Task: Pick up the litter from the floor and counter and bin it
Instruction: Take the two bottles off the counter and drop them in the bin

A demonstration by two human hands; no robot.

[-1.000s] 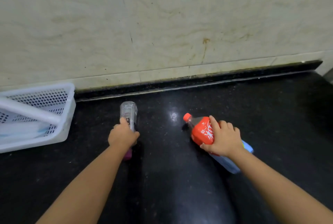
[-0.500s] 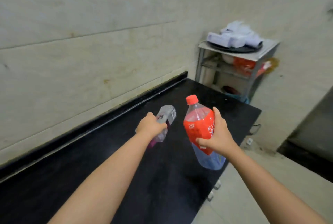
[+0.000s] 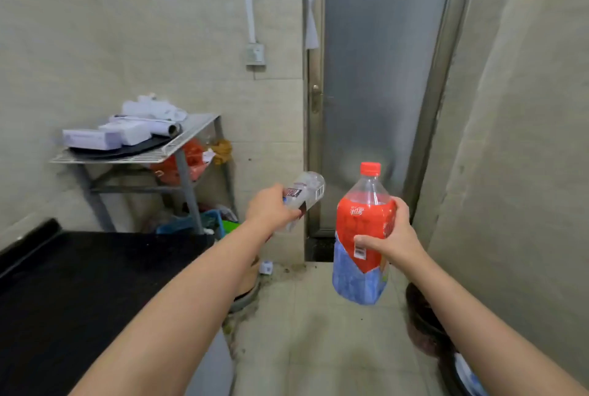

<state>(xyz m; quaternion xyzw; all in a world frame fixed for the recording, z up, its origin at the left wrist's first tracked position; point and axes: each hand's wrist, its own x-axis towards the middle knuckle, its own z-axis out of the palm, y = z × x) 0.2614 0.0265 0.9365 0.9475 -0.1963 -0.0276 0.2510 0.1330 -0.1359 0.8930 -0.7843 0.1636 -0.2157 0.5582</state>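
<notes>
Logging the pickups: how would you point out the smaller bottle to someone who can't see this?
Start at the grey door. In front of it two raised hands each hold a bottle. It's the small clear bottle in the left hand, tilted, unlike the upright red-labelled bottle.

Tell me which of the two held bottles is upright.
The large red-labelled bottle with the red cap, in the right hand. The small clear bottle in the left hand is tilted.

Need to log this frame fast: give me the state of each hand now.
Left hand: closed around the small clear bottle, tilted.
Right hand: closed around the large red-labelled bottle, upright.
</notes>
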